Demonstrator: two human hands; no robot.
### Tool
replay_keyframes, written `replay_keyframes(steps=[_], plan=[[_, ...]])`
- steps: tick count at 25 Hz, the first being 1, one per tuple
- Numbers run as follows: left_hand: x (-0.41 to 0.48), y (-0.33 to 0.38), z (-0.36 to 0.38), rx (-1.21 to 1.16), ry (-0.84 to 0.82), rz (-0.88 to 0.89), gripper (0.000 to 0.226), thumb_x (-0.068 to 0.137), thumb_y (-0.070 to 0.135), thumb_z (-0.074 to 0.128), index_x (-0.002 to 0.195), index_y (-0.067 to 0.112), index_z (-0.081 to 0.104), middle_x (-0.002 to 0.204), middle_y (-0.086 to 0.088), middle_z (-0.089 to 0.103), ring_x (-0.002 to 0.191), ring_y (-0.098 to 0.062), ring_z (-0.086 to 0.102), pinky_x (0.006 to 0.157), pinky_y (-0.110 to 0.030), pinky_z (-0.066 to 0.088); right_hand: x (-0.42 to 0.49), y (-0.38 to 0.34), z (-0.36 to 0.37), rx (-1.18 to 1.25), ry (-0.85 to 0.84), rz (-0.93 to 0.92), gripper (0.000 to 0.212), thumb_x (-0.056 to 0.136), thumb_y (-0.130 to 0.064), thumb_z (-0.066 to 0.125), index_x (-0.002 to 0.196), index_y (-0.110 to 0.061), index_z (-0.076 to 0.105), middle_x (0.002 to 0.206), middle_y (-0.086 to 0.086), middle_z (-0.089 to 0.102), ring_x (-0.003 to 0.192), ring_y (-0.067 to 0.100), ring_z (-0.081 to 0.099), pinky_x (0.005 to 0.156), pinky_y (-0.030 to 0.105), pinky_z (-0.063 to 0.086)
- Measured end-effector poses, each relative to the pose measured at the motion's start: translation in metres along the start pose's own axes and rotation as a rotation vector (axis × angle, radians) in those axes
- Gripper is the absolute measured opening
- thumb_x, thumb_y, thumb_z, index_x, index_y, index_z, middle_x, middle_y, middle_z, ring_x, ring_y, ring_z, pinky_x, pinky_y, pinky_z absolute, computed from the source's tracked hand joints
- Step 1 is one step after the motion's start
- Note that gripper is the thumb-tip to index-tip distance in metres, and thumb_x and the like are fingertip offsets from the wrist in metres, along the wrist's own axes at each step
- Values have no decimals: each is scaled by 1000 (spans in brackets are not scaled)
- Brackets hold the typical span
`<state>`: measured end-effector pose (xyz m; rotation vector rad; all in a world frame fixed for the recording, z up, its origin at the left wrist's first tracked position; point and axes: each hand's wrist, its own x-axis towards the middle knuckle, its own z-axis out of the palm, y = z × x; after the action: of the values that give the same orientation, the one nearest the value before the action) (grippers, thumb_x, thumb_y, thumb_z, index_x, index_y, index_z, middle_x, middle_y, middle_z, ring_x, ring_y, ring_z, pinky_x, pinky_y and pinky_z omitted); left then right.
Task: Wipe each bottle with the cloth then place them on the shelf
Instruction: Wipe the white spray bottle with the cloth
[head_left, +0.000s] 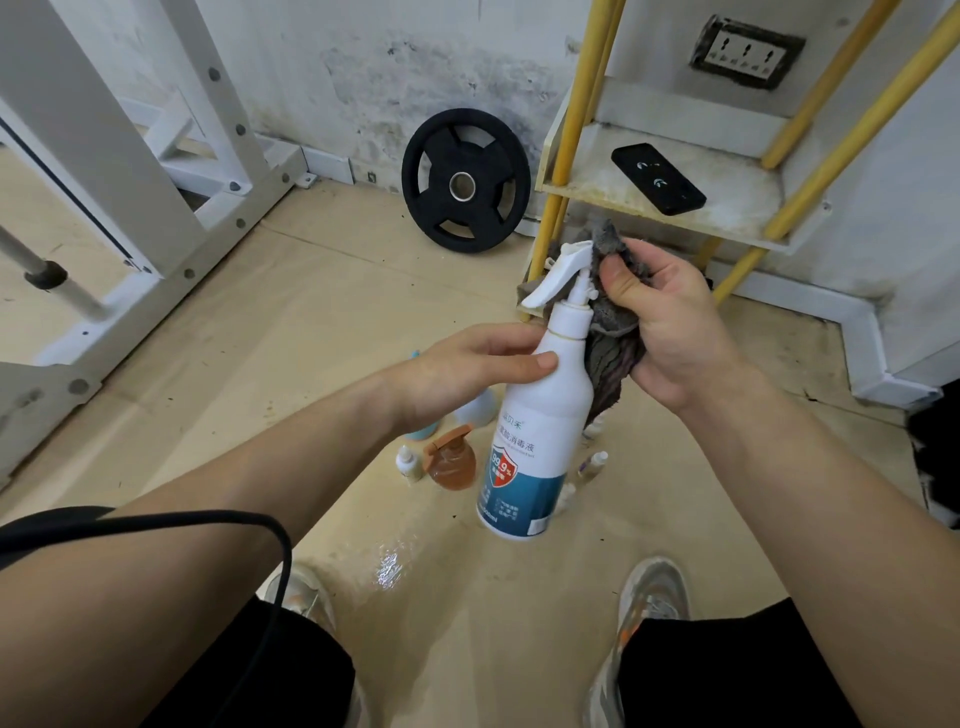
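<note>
Spray bottle (540, 415): white, teal-and-red label, white trigger head; I see it held upright, just in front of the shelf (597, 187).
Left hand (467, 364): fingers wrap its neck.
Right hand (670, 332): fingers bunch the grey cloth (613, 353) against its trigger head.

The white wall (363, 78) was mottled with dark stains, with a socket panel (746, 52) set in it at upper right. A black weight plate (466, 180) leaned against it on the glossy beige floor (322, 312), a white metal frame (156, 171) standing to the left.

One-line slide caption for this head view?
Left hand holds a white spray bottle by its shoulder while the right hand holds a grey cloth against its neck.
</note>
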<state>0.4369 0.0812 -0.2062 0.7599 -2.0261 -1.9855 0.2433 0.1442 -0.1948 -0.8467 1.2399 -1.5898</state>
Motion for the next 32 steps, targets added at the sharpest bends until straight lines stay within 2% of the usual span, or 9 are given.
replay_keyframes(steps=[2,6,11,18,22,25,27,29,32], plan=[[3,-3,0,-27,14,18,30,98,24,59,122,7,66,120,-8,71,113,-23,66,103,-37,49,-1,0,1,61,7,18,45,92,-15,60,131,6,56,127,35,60,120,51,58,105,59,47],[6,-7,5,-79,82,35,33,96,16,64,123,-2,60,115,-11,71,106,-22,68,96,-31,52,-4,-3,7,37,-56,19,27,100,-3,51,125,1,60,116,22,69,111,36,67,100,46,53],[8,-14,12,-27,287,70,44,82,32,73,115,5,65,115,-15,71,112,-30,66,103,-52,49,-5,-4,16,-47,-78,-28,30,99,4,50,124,-5,62,112,10,72,109,25,67,102,43,53],[11,-11,15,61,531,121,36,72,36,82,87,13,60,92,-1,68,83,-13,59,81,-36,49,-10,2,23,-209,-4,-157,33,99,-10,55,129,-6,66,122,7,72,120,25,65,108,48,48],[12,-13,14,74,590,151,34,69,36,84,82,19,57,90,1,72,92,-15,67,86,-39,52,-20,3,31,-245,12,-191,29,100,-8,56,126,-4,68,112,2,75,109,17,69,94,35,54],[13,-14,14,38,652,128,33,74,24,82,85,9,54,87,-4,71,88,-24,71,75,-43,56,-31,1,38,-417,55,-253,29,97,-9,61,125,-11,71,105,-9,75,100,4,68,86,23,51],[14,-12,10,71,752,107,32,76,20,80,86,7,53,86,-6,69,85,-28,70,69,-43,56,-42,3,44,-692,113,-362,33,96,-11,63,128,-15,68,112,-11,73,104,-6,64,89,13,49],[15,-11,6,153,826,104,32,75,25,80,84,11,54,85,-5,68,83,-26,69,67,-43,55,-51,5,46,-938,131,-520,34,95,-9,61,129,-11,67,120,-2,72,111,-2,61,96,8,45],[14,-10,5,291,848,108,37,72,34,83,78,17,51,81,0,67,80,-20,66,66,-41,52,-49,6,44,-1058,141,-621,33,95,-6,58,125,-7,70,122,6,72,115,14,65,102,17,45]])
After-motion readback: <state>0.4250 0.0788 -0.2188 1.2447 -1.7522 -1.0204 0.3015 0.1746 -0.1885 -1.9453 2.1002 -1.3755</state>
